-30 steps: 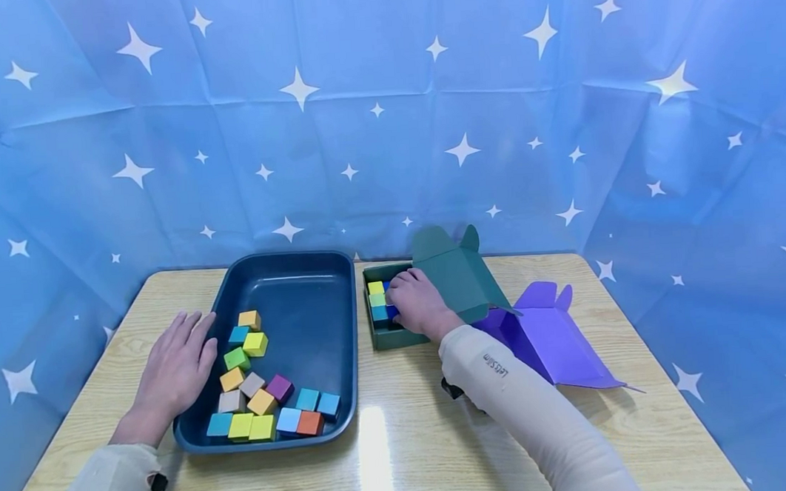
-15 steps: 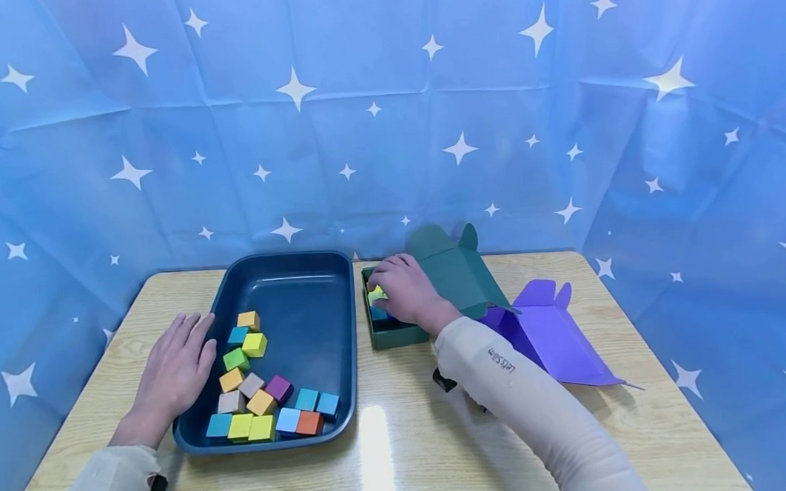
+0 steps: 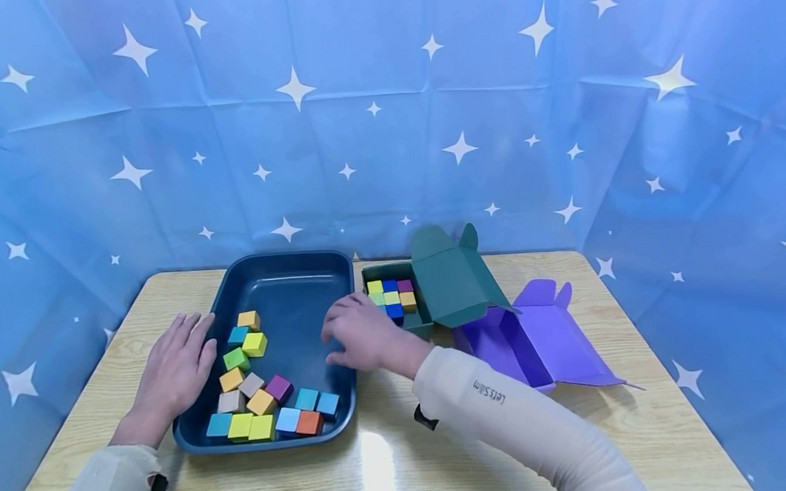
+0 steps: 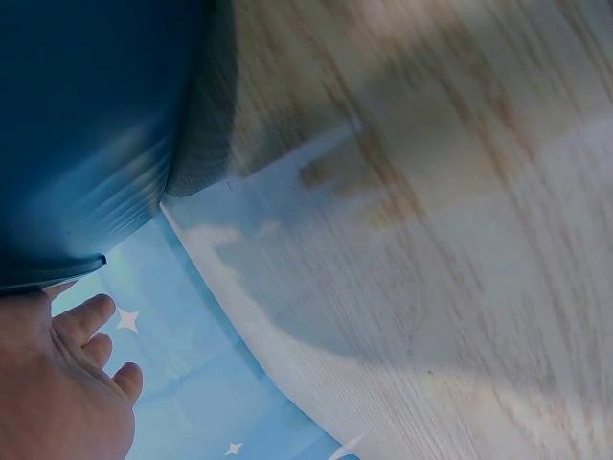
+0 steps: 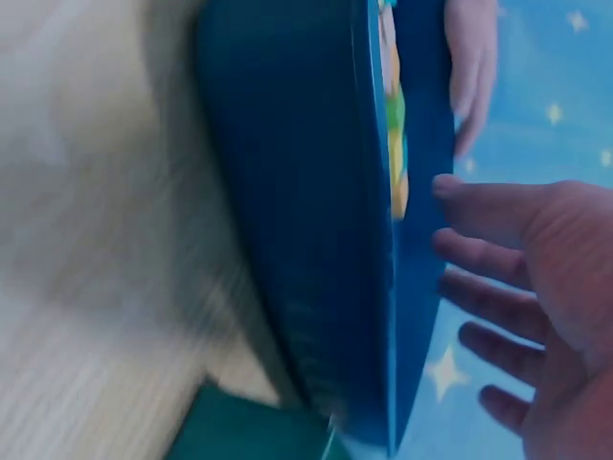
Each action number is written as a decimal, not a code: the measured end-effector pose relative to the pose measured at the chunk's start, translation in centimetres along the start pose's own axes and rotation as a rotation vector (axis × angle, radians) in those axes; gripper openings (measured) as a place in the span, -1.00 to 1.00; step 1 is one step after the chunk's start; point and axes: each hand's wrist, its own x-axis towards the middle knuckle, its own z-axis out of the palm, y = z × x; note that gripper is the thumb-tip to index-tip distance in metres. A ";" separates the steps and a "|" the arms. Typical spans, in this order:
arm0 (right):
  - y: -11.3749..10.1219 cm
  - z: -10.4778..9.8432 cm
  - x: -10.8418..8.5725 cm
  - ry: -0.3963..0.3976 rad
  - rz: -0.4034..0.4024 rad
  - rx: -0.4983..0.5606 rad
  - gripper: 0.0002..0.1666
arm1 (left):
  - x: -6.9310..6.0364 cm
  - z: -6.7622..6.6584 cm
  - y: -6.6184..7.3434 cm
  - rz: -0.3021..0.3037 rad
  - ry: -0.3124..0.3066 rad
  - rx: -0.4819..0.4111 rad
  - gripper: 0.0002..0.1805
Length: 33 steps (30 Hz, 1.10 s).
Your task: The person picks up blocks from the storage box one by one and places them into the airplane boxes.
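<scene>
A dark blue tray (image 3: 289,295) holds several coloured cubes, among them a purple cube (image 3: 280,388) and an orange-red cube (image 3: 310,423). The left hand (image 3: 177,368) rests at the tray's left rim, fingers extended; the left wrist view shows this hand (image 4: 67,383) beside the tray's side (image 4: 86,125). Over the tray's right rim is the right hand (image 3: 364,334), its fingers spread and holding nothing, as the right wrist view of the hand (image 5: 546,278) also shows. Close behind it, a green box (image 3: 423,314) contains several cubes in rows, partly hidden by the hand.
The green box's lid (image 3: 458,283) is folded back to the right. A purple box (image 3: 505,343) with its lid (image 3: 565,340) laid back stands at the right of the wooden table (image 3: 298,480). A blue curtain (image 3: 389,179) with stars hangs behind.
The right hand has moved left and toward the person, from the green box to the tray's right rim, uncovering cubes in the box. The left hand has stayed in place.
</scene>
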 end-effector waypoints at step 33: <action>-3.8 3.5 -0.3 -0.221 -0.084 -0.142 -0.60 | 0.0 0.0 0.0 0.001 0.004 -0.008 -0.41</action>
